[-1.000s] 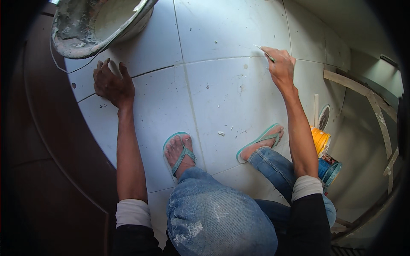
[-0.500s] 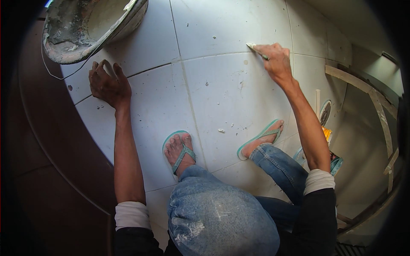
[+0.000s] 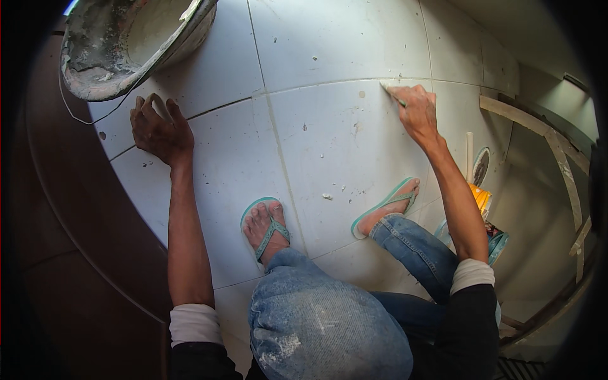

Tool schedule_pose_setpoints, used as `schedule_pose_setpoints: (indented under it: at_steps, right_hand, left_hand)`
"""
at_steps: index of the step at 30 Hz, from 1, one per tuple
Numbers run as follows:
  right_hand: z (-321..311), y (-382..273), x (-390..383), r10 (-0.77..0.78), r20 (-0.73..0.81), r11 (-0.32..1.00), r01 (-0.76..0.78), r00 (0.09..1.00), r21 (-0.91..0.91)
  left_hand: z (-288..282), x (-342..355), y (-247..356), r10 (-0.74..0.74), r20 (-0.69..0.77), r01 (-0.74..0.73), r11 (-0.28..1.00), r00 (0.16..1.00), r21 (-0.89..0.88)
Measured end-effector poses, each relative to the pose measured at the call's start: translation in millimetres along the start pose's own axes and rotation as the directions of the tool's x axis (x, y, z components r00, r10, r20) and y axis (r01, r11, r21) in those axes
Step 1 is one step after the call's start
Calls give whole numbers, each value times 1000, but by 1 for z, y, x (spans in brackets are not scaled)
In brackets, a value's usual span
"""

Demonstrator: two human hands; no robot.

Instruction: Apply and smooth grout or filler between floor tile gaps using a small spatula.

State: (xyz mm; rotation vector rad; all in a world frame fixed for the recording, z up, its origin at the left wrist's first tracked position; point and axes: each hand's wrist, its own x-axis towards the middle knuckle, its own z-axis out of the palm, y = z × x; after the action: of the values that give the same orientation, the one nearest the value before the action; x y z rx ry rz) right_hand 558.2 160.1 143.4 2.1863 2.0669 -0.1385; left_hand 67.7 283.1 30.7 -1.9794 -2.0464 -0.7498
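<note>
My right hand (image 3: pixel 419 114) grips a small putty knife (image 3: pixel 396 97), its blade tip down at the joint line between two white floor tiles (image 3: pixel 329 120). A little whitish paste shows along the joint beside the blade. On the left, my left hand (image 3: pixel 161 132) rests on the tiles with fingers bent and thumb apart, holding nothing that I can see. Just beyond it is a bucket (image 3: pixel 101 85), crusted with dried mortar, with pale material inside and a thin wire handle. Part of the bucket lies outside the view.
My feet in green flip-flops (image 3: pixel 269 234) stand on the tiles, among scattered crumbs (image 3: pixel 327 196). At right are a yellow container (image 3: pixel 481 199), a round disc (image 3: pixel 482 166) and a wooden frame (image 3: pixel 563 152). A dark brown panel (image 3: pixel 82 209) borders the left side.
My right hand has moved a little right and nearer to me with the putty knife, along the joint. My left hand stays in nearly the same place.
</note>
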Motion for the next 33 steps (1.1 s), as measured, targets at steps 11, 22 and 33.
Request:
schedule_pose_setpoints:
  at_steps: [11, 22, 33]
  right_hand:
    - [-2, 62, 4, 397, 28, 913, -391, 917, -115]
    - [7, -38, 2, 458, 133, 851, -477, 879, 218]
    - [56, -65, -31, -210, -192, 962, 168, 959, -213]
  left_hand:
    - [4, 1, -1, -22, 33, 24, 999, 999, -43]
    - [11, -5, -14, -33, 50, 36, 997, 998, -62]
    - [8, -7, -9, -97, 91, 101, 994, 991, -50]
